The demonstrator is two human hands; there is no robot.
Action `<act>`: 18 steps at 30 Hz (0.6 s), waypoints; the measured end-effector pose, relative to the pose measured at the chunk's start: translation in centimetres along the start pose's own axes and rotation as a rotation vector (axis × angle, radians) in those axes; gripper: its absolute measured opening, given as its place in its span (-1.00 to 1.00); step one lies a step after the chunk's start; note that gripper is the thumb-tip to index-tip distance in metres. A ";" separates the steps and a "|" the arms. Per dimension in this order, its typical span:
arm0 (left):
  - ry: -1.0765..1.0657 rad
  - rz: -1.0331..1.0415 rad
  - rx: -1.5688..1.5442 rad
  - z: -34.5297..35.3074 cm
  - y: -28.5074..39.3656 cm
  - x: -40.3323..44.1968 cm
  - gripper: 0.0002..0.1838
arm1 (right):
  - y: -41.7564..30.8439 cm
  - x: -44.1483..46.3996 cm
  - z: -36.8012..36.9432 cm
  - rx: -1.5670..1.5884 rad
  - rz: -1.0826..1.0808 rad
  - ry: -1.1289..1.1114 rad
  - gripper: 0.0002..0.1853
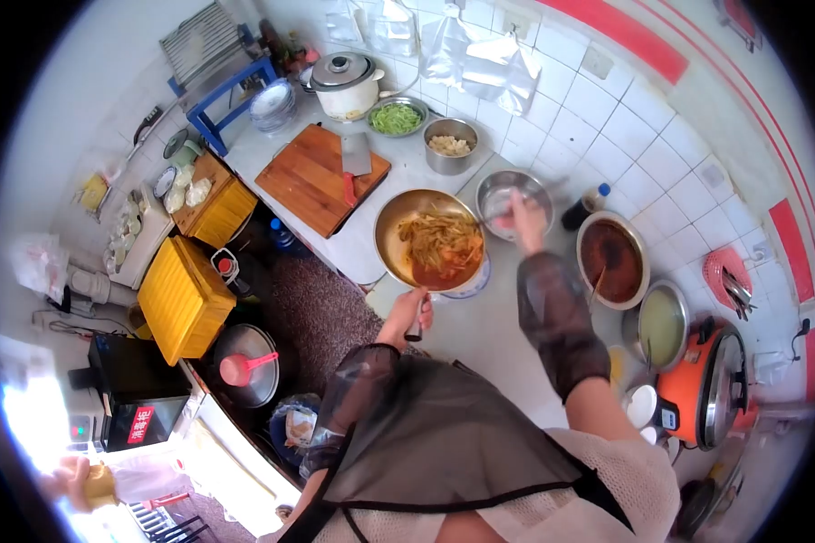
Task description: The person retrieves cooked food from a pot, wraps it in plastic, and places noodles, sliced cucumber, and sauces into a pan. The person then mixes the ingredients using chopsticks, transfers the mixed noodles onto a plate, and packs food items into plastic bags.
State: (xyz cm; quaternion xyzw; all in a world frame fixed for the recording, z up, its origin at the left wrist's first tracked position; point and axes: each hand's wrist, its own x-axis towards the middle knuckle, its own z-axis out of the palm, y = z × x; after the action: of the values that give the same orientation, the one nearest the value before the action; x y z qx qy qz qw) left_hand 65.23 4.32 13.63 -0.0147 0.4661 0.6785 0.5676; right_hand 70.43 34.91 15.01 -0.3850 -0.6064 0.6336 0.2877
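Note:
My left hand is wrapped round the dark handle of a golden pan. Inside the pan lie cooked strips in red-orange sauce. Up and to the right, my right hand is over a steel bowl, smeared by motion. It seems to have a thin utensil in it, pointing toward the pan, but its fingers are blurred. Part of a blue-and-white dish shows beneath the pan's right edge.
A cleaver rests on a wooden board. Behind are a rice cooker, shredded greens and a steel pot. On the right stand a dark bottle, a red sauce bowl, a pale-liquid pot and an orange cooker.

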 end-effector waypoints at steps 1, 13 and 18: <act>0.001 0.004 -0.013 -0.3 0.0 0.9 -0.79 | 1.6 -2.2 -0.6 0.093 0.038 0.087 -0.57; -0.072 -0.046 0.011 0.5 -0.9 2.3 -0.80 | -0.7 -9.1 1.7 0.010 -0.106 -0.156 -0.73; 0.070 0.022 0.093 0.0 -0.4 1.6 -0.79 | -4.2 -10.2 1.9 0.105 -0.149 -0.214 -0.72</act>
State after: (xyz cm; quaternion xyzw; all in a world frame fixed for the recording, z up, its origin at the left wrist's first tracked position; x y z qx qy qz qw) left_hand 64.96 5.52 12.54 -0.0069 0.5169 0.6614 0.5433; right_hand 73.89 25.83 20.50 -0.2535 -0.6265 0.6786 0.2876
